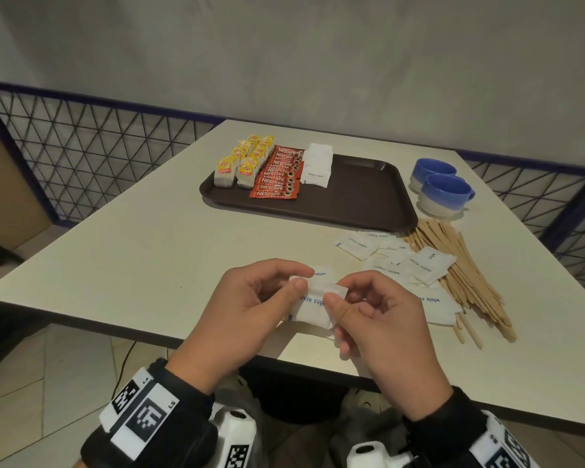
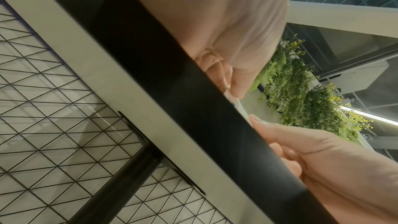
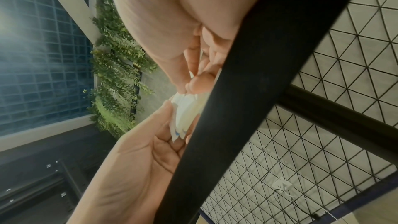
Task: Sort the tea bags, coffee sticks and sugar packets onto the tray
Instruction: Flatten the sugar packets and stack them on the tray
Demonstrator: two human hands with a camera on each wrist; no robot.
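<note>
Your left hand (image 1: 250, 305) and right hand (image 1: 382, 319) meet over the near edge of the surface (image 1: 142, 251), both pinching a small stack of white sugar packets (image 1: 313, 307) between thumbs and curled fingers; the right wrist view shows several packets (image 3: 185, 113) fanned between your fingertips. Just to your right, loose sugar packets (image 1: 399, 261) lie scattered, partly overlapping a pile of wooden stir sticks (image 1: 466, 275). Farther out sits the brown tray (image 1: 362, 194): on its left part, yellow-tagged tea bags (image 1: 244, 163) stand in two rows, red Nescafe coffee sticks (image 1: 279, 173) lie stacked beside them, and sorted sugar packets (image 1: 316, 165) lie next to those. Two blue cups (image 1: 443, 190) stand right of the tray.
</note>
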